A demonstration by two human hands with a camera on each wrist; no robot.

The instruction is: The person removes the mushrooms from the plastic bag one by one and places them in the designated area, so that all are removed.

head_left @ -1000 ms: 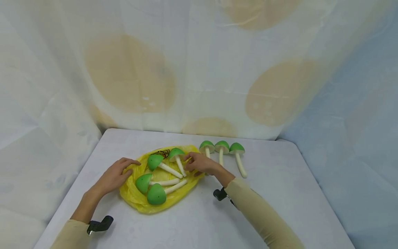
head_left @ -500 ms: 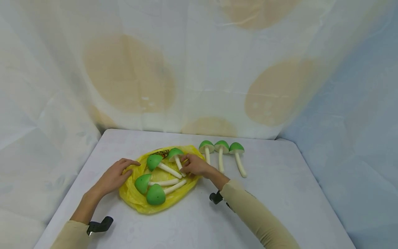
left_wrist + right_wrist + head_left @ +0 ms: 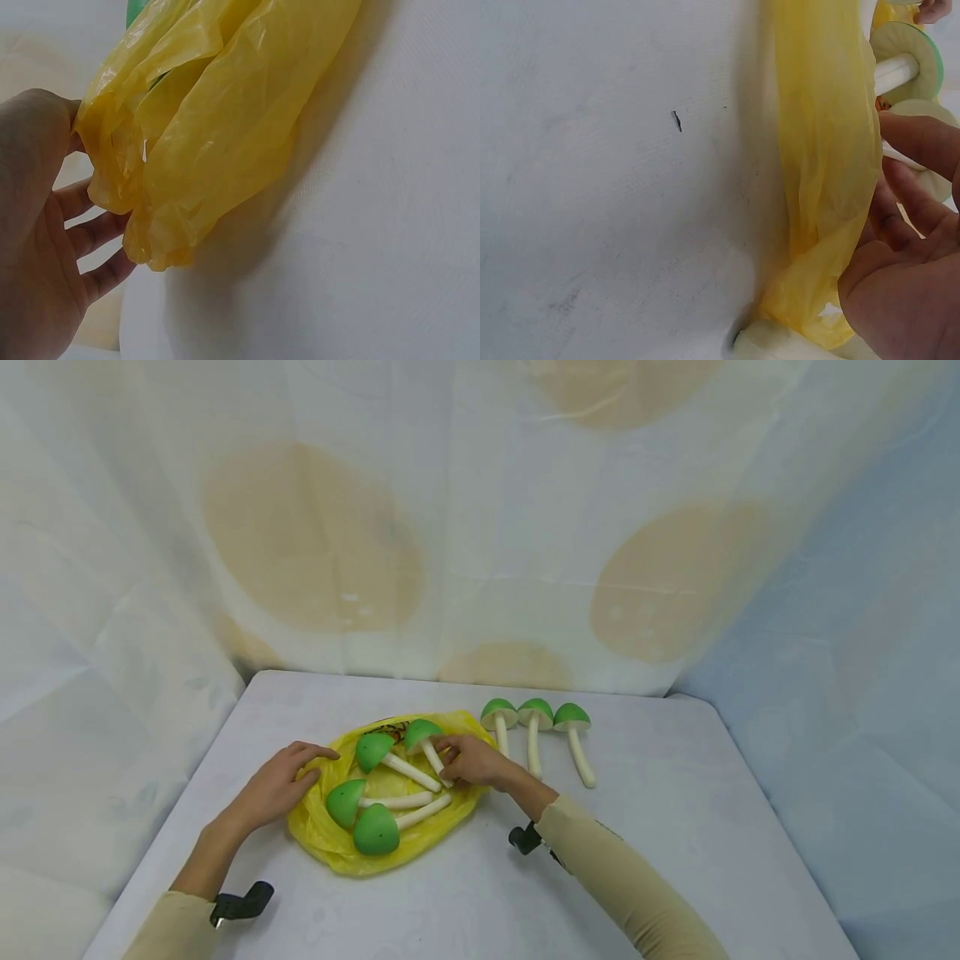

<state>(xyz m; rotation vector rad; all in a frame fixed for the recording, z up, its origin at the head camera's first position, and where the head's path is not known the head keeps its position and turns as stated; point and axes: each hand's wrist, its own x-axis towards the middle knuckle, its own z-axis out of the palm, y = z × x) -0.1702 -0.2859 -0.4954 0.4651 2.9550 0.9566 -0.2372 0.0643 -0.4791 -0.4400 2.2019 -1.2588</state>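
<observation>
A yellow plastic bag [image 3: 318,828] lies spread on the table with several green-capped, white-stemmed mushrooms on it. At its upper right, the right hand [image 3: 480,762] pinches the stem of one mushroom [image 3: 423,735]; in the right wrist view this hand [image 3: 911,217] is beside the bag's raised edge [image 3: 825,127], fingers bent around a pale stem. On the other side, the left hand [image 3: 281,781] touches the bag's left edge with loosely spread fingers. The left wrist view has that hand [image 3: 45,217] against the crumpled bag edge [image 3: 217,142], its fingers partly behind the plastic.
Three more mushrooms lie in a row right of the bag: one [image 3: 498,714] nearest it, one [image 3: 534,714] in the middle and one [image 3: 573,718] outermost. Pale curtains [image 3: 510,527] rise behind and beside the white table [image 3: 660,827].
The right hand has moved slightly left and closed its fingers on the upper mushroom's stem. That mushroom has shifted a little. The left hand has stayed in place.
</observation>
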